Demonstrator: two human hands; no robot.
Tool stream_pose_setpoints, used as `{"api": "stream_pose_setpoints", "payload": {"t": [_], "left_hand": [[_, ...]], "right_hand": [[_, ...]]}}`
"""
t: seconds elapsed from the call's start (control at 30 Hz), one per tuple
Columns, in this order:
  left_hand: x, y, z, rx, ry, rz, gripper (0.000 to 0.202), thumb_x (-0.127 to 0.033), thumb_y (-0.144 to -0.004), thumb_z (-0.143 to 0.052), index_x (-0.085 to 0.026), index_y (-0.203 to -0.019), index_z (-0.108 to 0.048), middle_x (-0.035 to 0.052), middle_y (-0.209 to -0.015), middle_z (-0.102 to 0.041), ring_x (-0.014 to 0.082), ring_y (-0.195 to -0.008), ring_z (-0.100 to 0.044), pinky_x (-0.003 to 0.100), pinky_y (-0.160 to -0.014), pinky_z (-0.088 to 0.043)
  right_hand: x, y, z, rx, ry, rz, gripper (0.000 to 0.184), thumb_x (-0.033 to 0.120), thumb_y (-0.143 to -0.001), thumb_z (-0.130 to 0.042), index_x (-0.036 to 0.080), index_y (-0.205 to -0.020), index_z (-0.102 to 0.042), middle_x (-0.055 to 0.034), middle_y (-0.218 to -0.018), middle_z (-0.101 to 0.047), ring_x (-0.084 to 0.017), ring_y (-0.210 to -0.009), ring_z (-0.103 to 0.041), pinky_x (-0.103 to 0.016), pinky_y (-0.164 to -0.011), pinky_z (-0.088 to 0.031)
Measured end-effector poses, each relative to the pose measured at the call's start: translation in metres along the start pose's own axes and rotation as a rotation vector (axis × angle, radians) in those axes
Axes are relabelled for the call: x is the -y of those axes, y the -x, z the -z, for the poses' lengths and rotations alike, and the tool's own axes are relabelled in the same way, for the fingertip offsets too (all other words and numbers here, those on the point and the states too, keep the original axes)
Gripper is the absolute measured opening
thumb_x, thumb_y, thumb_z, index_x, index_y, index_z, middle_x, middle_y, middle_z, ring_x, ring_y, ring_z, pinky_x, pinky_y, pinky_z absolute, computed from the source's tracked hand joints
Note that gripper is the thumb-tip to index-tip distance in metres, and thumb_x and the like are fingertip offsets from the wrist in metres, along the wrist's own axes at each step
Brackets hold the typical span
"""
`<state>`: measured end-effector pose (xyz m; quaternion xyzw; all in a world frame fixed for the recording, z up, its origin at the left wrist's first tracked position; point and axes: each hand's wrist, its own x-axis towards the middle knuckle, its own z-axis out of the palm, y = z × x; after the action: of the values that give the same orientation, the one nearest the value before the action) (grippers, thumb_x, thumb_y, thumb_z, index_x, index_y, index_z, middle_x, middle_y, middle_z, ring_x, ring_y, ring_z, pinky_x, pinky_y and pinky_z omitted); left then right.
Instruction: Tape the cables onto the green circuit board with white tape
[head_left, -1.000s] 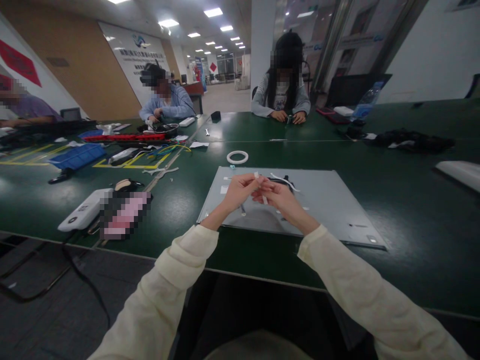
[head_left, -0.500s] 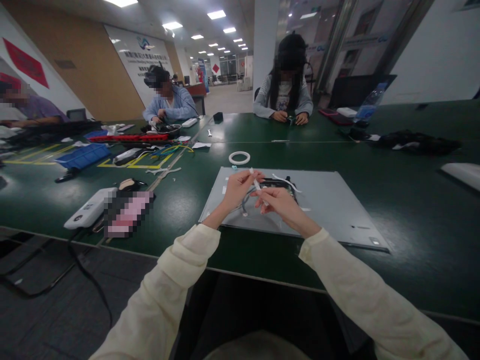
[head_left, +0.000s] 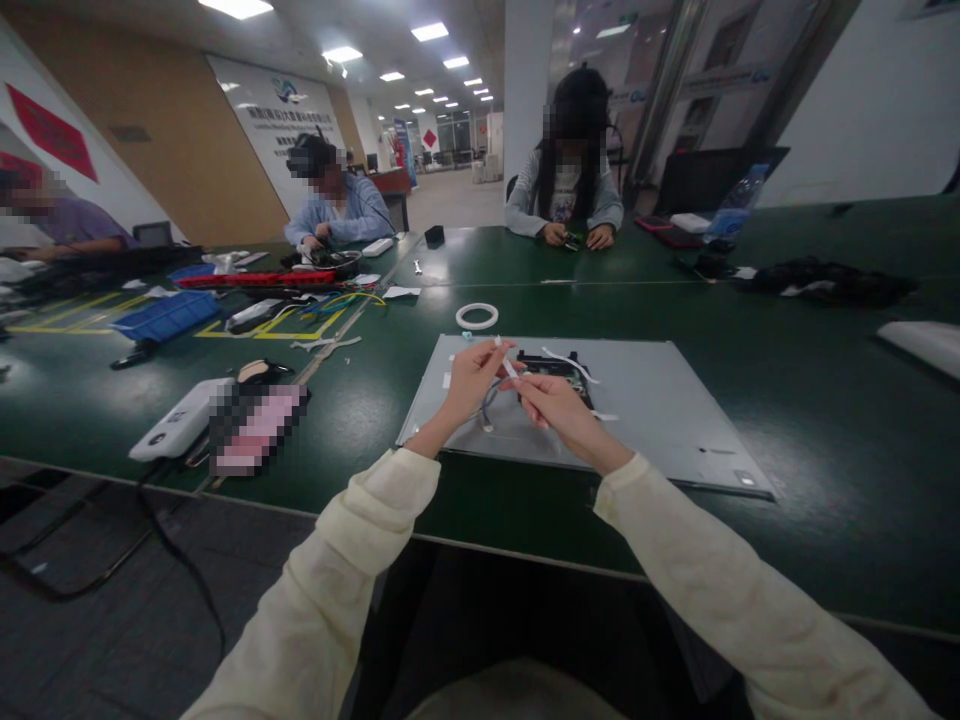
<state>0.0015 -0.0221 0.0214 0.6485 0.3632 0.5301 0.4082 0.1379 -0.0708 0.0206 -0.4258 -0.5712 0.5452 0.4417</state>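
Observation:
My left hand (head_left: pixel 469 381) and my right hand (head_left: pixel 553 401) meet over a grey metal panel (head_left: pixel 660 405) lying flat on the green table. Both pinch a short white strip (head_left: pixel 508 366) that looks like tape, the left hand at its upper end and the right hand at its lower end. A thin cable (head_left: pixel 489 404) hangs below the hands. A black circuit board (head_left: pixel 551 363) sits on the panel just behind my fingers. A white tape roll (head_left: pixel 477 316) lies on the table beyond the panel.
On the left lie a white device (head_left: pixel 176 419), a blue tray (head_left: pixel 165 313), a red power strip (head_left: pixel 255 279) and loose wires. Two people sit across the table and a third person at far left. Black items (head_left: pixel 821 277) lie at right.
My hands have shifted slightly away from me and lower toward the panel, and the white strip is now stretched between them at a slant.

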Motion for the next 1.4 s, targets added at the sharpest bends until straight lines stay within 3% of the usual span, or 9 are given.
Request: {"api": "stream_pose_setpoints", "payload": {"t": [0.23,0.37,0.57,0.73,0.87,1.0,1.17,1.3,1.4], "left_hand": [[-0.003,0.002,-0.002,-0.033,-0.050,-0.028,0.033,-0.044,-0.081,-0.054,-0.016,-0.093,-0.067,0.0042,-0.072,-0.070,0.0140,-0.061,-0.063,0.024,-0.060,-0.048],[-0.004,0.004,-0.003,-0.055,-0.037,-0.045,0.035,-0.044,-0.083,-0.052,-0.016,-0.099,-0.066,0.0045,-0.074,-0.070,0.0145,-0.061,-0.063,0.025,-0.059,-0.046],[-0.004,0.004,0.000,-0.038,-0.164,-0.133,0.037,-0.039,-0.086,-0.049,-0.018,-0.115,-0.058,0.0031,-0.077,-0.069,0.0107,-0.062,-0.061,0.021,-0.063,-0.047],[-0.004,-0.002,0.008,-0.142,-0.007,-0.025,0.047,-0.043,-0.086,-0.048,-0.020,-0.127,-0.044,0.0009,-0.072,-0.067,0.0100,-0.055,-0.061,0.020,-0.056,-0.048],[0.002,-0.007,0.012,-0.164,0.129,0.085,0.044,-0.049,-0.086,-0.046,-0.018,-0.116,-0.051,0.0019,-0.068,-0.066,0.0118,-0.054,-0.062,0.021,-0.053,-0.049],[0.004,-0.007,0.009,-0.038,0.183,0.161,0.048,-0.056,-0.083,-0.046,-0.011,-0.089,-0.064,0.0069,-0.069,-0.067,0.0151,-0.062,-0.065,0.026,-0.060,-0.051],[-0.001,-0.003,0.004,0.112,0.117,0.076,0.036,-0.046,-0.077,-0.060,-0.011,-0.079,-0.067,0.0091,-0.079,-0.070,0.0151,-0.069,-0.065,0.026,-0.066,-0.051],[-0.005,-0.001,0.003,0.100,0.075,0.029,0.033,-0.042,-0.079,-0.058,-0.011,-0.081,-0.068,0.0083,-0.076,-0.070,0.0119,-0.060,-0.062,0.022,-0.056,-0.049],[-0.006,-0.001,0.003,0.060,0.020,-0.031,0.030,-0.039,-0.080,-0.057,-0.011,-0.081,-0.068,0.0072,-0.074,-0.070,0.0106,-0.057,-0.060,0.021,-0.055,-0.047]], "right_hand": [[-0.004,-0.001,-0.003,-0.014,-0.102,-0.043,0.036,0.050,-0.073,-0.059,0.014,-0.073,-0.058,0.0080,-0.042,-0.038,-0.003,-0.033,-0.027,-0.017,-0.035,-0.021],[-0.006,-0.002,-0.003,0.015,-0.146,-0.075,0.039,0.050,-0.072,-0.060,0.013,-0.083,-0.060,0.0099,-0.040,-0.036,-0.003,-0.032,-0.025,-0.017,-0.035,-0.019],[-0.003,0.000,-0.003,0.042,-0.079,-0.061,0.040,0.050,-0.078,-0.053,0.012,-0.080,-0.062,0.0085,-0.039,-0.036,-0.003,-0.031,-0.024,-0.017,-0.034,-0.019],[-0.002,0.004,-0.006,0.006,0.047,-0.017,0.042,0.051,-0.082,-0.047,0.012,-0.083,-0.063,0.0070,-0.039,-0.038,-0.004,-0.030,-0.027,-0.017,-0.032,-0.018],[-0.003,0.006,-0.007,0.012,0.057,0.048,0.042,0.050,-0.084,-0.046,0.012,-0.088,-0.064,0.0070,-0.040,-0.039,-0.005,-0.030,-0.029,-0.017,-0.032,-0.020],[-0.003,0.006,-0.007,-0.027,0.050,0.083,0.042,0.049,-0.084,-0.045,0.012,-0.089,-0.064,0.0065,-0.040,-0.041,-0.005,-0.030,-0.030,-0.017,-0.032,-0.021],[-0.008,0.003,-0.006,-0.024,0.027,0.041,0.040,0.050,-0.082,-0.048,0.012,-0.082,-0.062,0.0048,-0.042,-0.045,-0.005,-0.031,-0.032,-0.016,-0.033,-0.021],[-0.010,0.001,-0.009,-0.086,0.000,0.014,0.038,0.050,-0.078,-0.053,0.014,-0.064,-0.054,0.0036,-0.042,-0.046,-0.004,-0.033,-0.034,-0.016,-0.034,-0.023],[-0.008,0.000,-0.010,-0.090,-0.027,0.028,0.036,0.049,-0.077,-0.055,0.015,-0.067,-0.053,0.0046,-0.043,-0.046,-0.004,-0.033,-0.034,-0.016,-0.034,-0.024]]}}
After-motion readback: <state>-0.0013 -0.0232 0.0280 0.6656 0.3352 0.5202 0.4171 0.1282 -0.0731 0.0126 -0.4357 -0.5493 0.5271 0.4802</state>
